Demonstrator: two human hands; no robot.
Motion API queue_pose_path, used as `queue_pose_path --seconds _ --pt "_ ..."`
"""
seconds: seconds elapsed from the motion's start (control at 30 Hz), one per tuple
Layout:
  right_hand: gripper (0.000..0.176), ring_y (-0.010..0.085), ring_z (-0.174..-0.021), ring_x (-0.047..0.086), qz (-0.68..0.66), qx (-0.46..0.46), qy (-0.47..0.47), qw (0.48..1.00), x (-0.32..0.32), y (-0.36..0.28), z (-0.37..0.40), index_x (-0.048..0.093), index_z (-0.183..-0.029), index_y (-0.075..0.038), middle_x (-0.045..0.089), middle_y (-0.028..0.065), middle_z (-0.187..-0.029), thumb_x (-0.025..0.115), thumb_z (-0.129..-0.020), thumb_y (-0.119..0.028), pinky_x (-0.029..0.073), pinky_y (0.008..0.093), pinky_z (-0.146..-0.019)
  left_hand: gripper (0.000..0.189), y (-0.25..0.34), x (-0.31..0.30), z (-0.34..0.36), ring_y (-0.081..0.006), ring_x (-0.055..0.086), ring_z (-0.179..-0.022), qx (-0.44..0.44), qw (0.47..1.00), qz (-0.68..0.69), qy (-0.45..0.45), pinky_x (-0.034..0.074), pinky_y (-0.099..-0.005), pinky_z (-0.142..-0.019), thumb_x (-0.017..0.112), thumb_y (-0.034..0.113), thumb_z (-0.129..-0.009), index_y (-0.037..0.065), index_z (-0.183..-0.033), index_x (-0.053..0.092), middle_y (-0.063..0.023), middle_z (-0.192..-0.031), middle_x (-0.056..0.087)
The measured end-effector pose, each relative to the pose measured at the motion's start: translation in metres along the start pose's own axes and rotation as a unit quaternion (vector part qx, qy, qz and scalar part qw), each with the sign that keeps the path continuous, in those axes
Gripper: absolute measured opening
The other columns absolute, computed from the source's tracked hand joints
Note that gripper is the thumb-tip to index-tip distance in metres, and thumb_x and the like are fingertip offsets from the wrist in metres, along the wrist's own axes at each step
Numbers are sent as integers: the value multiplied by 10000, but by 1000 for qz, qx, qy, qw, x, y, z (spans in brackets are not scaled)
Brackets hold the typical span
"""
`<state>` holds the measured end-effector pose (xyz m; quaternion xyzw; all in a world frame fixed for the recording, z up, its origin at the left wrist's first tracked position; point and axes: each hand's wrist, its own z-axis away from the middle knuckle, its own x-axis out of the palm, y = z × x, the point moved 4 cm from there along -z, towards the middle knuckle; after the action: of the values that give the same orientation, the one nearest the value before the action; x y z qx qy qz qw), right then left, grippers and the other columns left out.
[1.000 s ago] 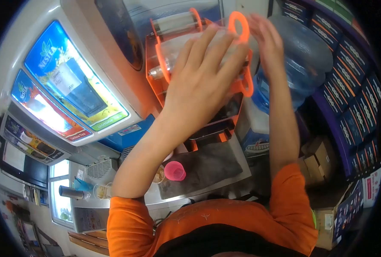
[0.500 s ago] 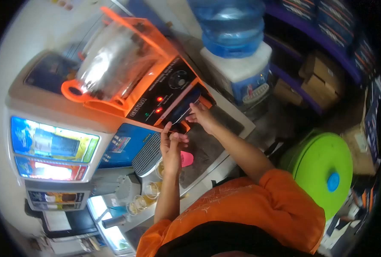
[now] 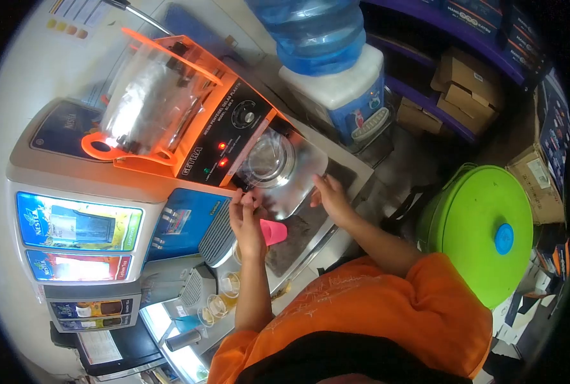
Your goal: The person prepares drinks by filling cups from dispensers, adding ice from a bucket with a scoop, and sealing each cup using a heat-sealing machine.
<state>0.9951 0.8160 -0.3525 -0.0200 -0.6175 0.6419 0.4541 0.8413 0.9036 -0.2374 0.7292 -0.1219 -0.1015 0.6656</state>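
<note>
An orange cup sealing machine (image 3: 214, 137) with a black control panel stands on the counter. Its shiny metal sliding tray (image 3: 304, 176) sticks out toward me, with a round clear-looking cup top (image 3: 267, 159) in its ring. My left hand (image 3: 249, 221) has curled fingers at the tray's left edge. At the opposite edge is my right hand (image 3: 331, 200), its fingers closed on the tray's corner. A pink cup (image 3: 274, 232) stands beside my left hand, below the tray. A roll of clear film (image 3: 147, 96) sits on top of the machine.
A drink dispenser (image 3: 83, 237) with lit panels is at left. Several filled cups (image 3: 217, 304) stand along the counter. Behind the counter is a water dispenser (image 3: 336, 77) with a blue bottle. To the right are a lidded green bucket (image 3: 470, 224) and cardboard boxes (image 3: 470, 83).
The metal tray has come out of the sealing machine toward me, baring the round cup top. My right hand has moved outward to the right with it; my left hand remains near the machine.
</note>
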Motion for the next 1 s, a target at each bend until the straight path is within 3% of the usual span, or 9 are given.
queue_pose_path --seconds 0.13,0.17,0.2,0.4,0.57,0.63,0.8,0.9,1.0 --pt "391 181 -719 615 -4 59 -33 998 -10 -2 1 523 -969 -1 569 103 -790 554 -904 -385 485 292 -641 384 -12 11 -21 -101 572 -833 -67 993 91 17 431 -239 -642 564 156 -908 2 -1238 442 -46 -1036 586" --pt "409 232 -884 571 167 -122 40 978 -16 -21 -4 520 -1042 8 550 145 -940 577 -885 -366 452 336 -758 352 -13 13 -26 -96 566 -808 -73 991 111 -11 428 -236 -630 561 139 -908 6 -1218 460 -38 -993 590" --pt "448 283 -1049 526 325 -297 108 891 -15 -41 -5 516 -1115 17 530 187 -1090 599 -866 -346 418 381 -875 321 -14 15 -29 -90 561 -783 -78 988 130 -39 424 -232 -618 558 121 -907 10 -1197 478 -30 -950 593" --pt "507 323 -1246 344 501 -414 -23 759 42 -103 -46 487 -1246 -67 425 110 -1340 649 -800 -246 256 446 -1013 99 -22 12 -36 -68 472 -574 -70 993 76 -56 399 -210 -518 554 105 -910 43 -985 545 -3 -771 558" --pt "132 331 -1272 330 507 -428 -135 736 54 -101 -52 545 -756 -96 515 32 -1236 651 -776 -171 262 454 -1008 84 -17 3 -29 -47 441 -565 -89 991 -29 -93 366 -192 -516 537 133 -926 59 -891 523 19 -715 516" --pt "125 334 -1268 338 485 -424 -168 747 48 -98 -54 549 -767 -93 532 35 -1204 655 -769 -159 272 452 -1006 102 -21 -1 -27 -27 404 -582 -2 985 -139 -99 335 -179 -525 550 120 -918 53 -859 501 39 -717 488" --pt "123 342 -1251 369 445 -410 -217 766 53 -107 -48 549 -801 -80 574 54 -1116 656 -761 -124 301 441 -999 150 -25 3 -25 -23 412 -631 37 989 -112 -85 321 -185 -519 638 75 -847 37 -855 493 31 -735 488" --pt "125 322 -1201 415 503 -414 -229 723 63 -105 -41 548 -837 -79 585 76 -1060 645 -769 -116 305 432 -996 357 6 27 -28 -115 476 -591 101 942 -318 -47 391 -253 -521 775 78 -668 6 -886 501 -70 -786 547" --pt "135 293 -1109 460 494 -433 -241 714 69 -98 -43 540 -856 -82 579 79 -1003 642 -778 -122 325 420 -939 365 13 40 -35 -174 515 -599 122 927 -353 -42 425 -289 -543 775 84 -663 3 -899 508 -99 -792 567"
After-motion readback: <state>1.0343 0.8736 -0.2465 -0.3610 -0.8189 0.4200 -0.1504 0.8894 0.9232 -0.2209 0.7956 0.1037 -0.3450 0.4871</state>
